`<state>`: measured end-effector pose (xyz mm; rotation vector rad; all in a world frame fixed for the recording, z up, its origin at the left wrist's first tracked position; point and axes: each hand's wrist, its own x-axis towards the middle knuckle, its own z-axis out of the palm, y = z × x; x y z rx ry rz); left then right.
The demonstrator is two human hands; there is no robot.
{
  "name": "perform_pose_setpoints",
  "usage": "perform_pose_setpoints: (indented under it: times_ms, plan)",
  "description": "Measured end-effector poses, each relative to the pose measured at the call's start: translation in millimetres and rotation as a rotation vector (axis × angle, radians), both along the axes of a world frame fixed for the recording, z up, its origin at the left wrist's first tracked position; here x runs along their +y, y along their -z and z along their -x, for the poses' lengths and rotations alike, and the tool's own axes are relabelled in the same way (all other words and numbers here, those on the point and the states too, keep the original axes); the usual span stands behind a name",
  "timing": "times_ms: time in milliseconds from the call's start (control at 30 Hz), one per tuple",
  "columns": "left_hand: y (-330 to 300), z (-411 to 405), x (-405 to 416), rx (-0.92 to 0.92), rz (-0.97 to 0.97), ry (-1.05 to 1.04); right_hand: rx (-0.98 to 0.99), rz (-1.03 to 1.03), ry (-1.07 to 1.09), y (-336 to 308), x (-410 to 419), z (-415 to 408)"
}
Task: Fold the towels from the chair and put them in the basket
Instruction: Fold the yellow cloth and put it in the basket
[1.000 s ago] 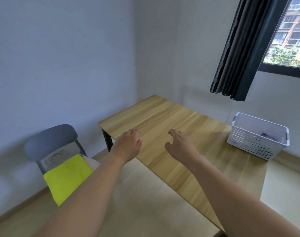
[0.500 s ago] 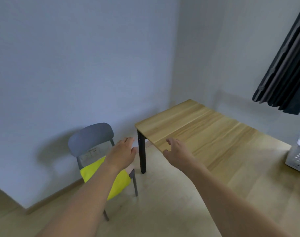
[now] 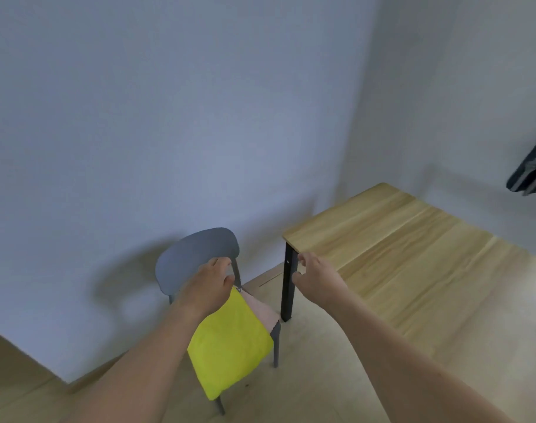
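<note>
Yellow towel point(image 3: 230, 343) on chair point(image 3: 196, 261); no writing readable; hands empty.

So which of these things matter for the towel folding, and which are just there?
Part of the job:
yellow towel, draped over the seat
grey chair holding it
left hand and right hand, both empty
wooden table, probably for folding

Just there:
dark curtain
wall

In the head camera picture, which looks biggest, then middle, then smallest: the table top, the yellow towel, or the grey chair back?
1. Table top, clearly the biggest.
2. Yellow towel.
3. Grey chair back, though the left hand hides part of it, so it's a close call with the towel.
</note>
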<state>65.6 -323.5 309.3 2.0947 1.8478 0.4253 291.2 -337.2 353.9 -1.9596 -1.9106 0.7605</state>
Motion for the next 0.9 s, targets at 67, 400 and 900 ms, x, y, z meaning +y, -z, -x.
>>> perform_pose_setpoints:
  times_ms: [67,400,900]
  plan:
    - [6.8,22.6,13.6,0.009,0.029,0.003,0.036,0.023,-0.007,11.4,19.9,20.5]
    - [87.6,165.3,132.5,0.122,0.273,0.069,0.053,0.181,0.093,92.4,130.9,151.5]
    - [457.5,213.0,256.4,-0.16,0.424,-0.113,-0.024,0.266,0.182,465.7,293.4,239.7]
